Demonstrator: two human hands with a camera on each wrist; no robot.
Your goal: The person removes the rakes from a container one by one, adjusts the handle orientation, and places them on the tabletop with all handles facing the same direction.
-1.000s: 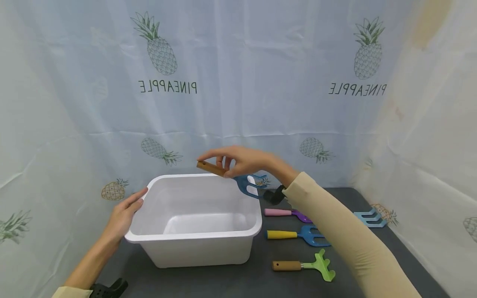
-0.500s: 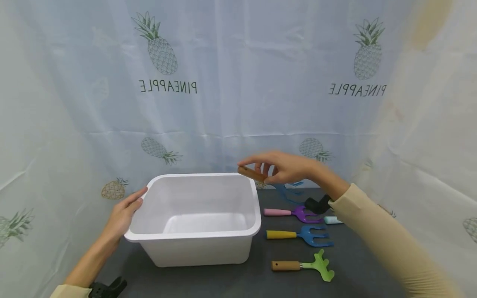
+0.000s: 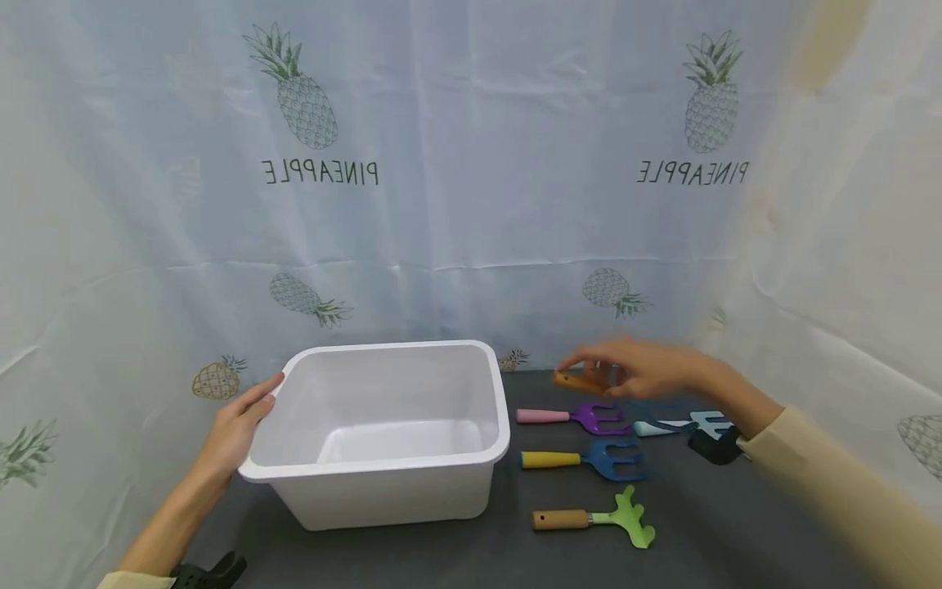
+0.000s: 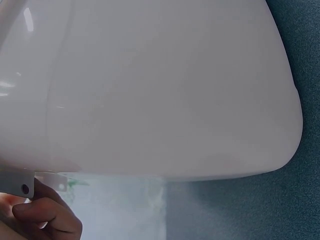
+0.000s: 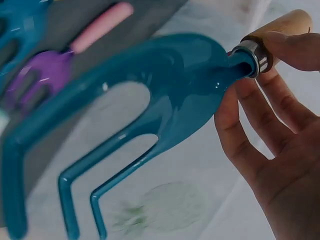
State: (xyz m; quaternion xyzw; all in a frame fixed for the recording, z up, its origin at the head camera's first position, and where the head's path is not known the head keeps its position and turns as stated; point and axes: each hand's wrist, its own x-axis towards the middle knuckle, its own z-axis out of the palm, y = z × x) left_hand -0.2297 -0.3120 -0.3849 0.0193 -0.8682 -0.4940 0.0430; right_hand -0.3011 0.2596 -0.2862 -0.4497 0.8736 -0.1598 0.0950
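Observation:
My left hand (image 3: 231,429) grips the left rim of a white plastic tub (image 3: 383,468), which stands on the dark table. In the left wrist view the curled fingers (image 4: 50,215) show at the rim beside the tub's wall. My right hand (image 3: 648,368), blurred in the head view, pinches the wooden handle of a blue hand cultivator (image 5: 185,75) by its metal collar. Its bent tines point down in the right wrist view. In the head view it is over the back right of the table, its blue head overlapping a light blue hand rake (image 3: 662,428).
Right of the tub lie a purple hand fork (image 3: 596,417) with a pink handle, a blue hand fork (image 3: 611,460) with a yellow handle and a green hand rake (image 3: 629,517) with a wooden handle. A pineapple-print curtain (image 3: 456,204) hangs behind.
My right hand has moved right and down with the cultivator, from over the tub to above the table at the back right. The left hand keeps its hold on the rim.

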